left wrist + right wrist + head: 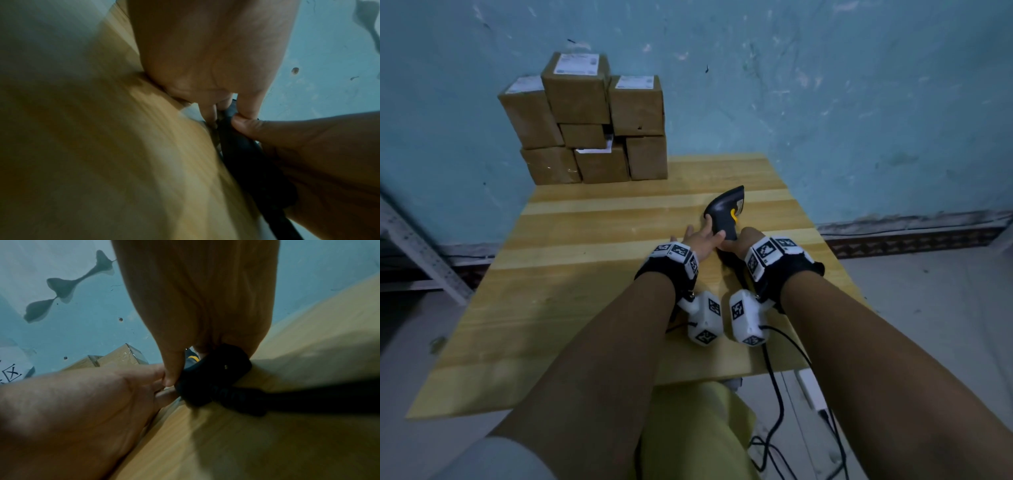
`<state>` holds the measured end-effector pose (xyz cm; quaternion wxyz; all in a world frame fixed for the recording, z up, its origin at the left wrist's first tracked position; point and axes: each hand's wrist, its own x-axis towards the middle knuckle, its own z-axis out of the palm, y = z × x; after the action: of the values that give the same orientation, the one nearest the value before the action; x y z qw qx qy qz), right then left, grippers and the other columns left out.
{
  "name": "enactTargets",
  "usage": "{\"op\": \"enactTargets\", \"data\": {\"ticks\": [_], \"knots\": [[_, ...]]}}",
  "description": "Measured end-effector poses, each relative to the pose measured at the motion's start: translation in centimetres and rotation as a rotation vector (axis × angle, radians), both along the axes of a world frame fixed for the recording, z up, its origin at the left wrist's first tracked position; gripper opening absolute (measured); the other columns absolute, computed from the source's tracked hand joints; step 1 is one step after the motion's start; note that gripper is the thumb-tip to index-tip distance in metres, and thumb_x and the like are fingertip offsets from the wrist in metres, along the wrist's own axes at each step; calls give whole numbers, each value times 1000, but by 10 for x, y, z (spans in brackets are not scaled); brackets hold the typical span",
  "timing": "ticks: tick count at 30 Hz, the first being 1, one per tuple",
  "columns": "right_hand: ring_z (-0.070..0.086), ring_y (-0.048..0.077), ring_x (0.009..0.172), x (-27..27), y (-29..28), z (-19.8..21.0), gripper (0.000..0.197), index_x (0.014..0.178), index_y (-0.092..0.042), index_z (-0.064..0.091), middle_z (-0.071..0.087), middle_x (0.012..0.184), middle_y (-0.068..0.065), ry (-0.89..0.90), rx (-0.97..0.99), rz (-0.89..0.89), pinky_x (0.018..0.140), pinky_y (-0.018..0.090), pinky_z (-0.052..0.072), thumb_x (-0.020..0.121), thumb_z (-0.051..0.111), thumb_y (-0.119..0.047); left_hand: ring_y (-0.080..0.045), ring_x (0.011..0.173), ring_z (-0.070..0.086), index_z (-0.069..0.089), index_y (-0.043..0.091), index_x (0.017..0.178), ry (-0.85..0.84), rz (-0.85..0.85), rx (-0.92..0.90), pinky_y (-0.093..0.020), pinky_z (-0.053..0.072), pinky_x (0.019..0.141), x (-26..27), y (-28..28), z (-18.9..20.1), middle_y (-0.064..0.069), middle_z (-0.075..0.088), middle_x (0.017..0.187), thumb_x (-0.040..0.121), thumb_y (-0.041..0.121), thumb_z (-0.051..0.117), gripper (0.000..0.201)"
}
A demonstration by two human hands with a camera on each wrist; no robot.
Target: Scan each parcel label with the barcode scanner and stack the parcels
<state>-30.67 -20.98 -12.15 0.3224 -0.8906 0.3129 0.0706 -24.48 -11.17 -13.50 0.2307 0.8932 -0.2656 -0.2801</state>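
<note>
A black barcode scanner (725, 212) with a yellow trigger stands with its head up at the middle right of the wooden table (571, 291). My right hand (736, 241) grips its handle low down; in the right wrist view the right hand (185, 366) wraps the black scanner (218, 374). My left hand (705, 233) holds the scanner from the left, thumb and a finger round the handle. In the left wrist view the left hand (226, 107) meets the scanner (246, 155) beside the right hand (308, 146). Several brown parcels (592, 120) with white labels are stacked at the table's far left corner.
A blue wall stands close behind the table. A grey metal shelf frame (417, 250) is at the left. Black cables (777, 407) hang off the table's near right edge to the floor. The scanner's cord (308, 400) trails back under my right wrist.
</note>
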Motion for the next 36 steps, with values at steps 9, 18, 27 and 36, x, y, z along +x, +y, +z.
{"op": "enactTargets", "data": {"ticks": [9, 18, 27, 36], "knots": [[31, 11, 54, 15, 0, 7, 41, 61, -15, 32, 33, 64, 1, 68, -21, 3, 50, 20, 24, 96, 49, -27, -19, 147, -11, -6, 27, 150, -8, -3, -6, -46, -11, 116, 18, -12, -4, 0, 8, 159, 100, 46, 16, 57], [39, 15, 54, 12, 6, 13, 41, 62, -11, 37, 41, 62, 4, 63, -6, -56, 50, 24, 28, 92, 54, -34, -19, 147, -11, -5, 28, 150, 2, 18, 21, -45, -8, 116, 19, -14, -6, -4, 2, 160, 101, 37, 16, 53], [34, 15, 54, 10, 9, 29, 19, 81, -3, 43, 36, 64, 6, 131, 53, -73, 48, 22, 25, 94, 47, -16, -21, 148, -8, -3, 27, 150, -62, 9, 57, -44, -1, 117, 18, -16, -8, -8, 4, 159, 102, 35, 18, 53], [35, 16, 54, 11, 6, 24, 27, 66, -8, 46, 37, 63, 5, 117, 88, -106, 49, 23, 25, 92, 51, -16, -20, 147, -9, -3, 25, 151, -37, -3, 24, -44, -4, 117, 19, -14, -9, -5, 3, 160, 102, 34, 19, 54]]}}
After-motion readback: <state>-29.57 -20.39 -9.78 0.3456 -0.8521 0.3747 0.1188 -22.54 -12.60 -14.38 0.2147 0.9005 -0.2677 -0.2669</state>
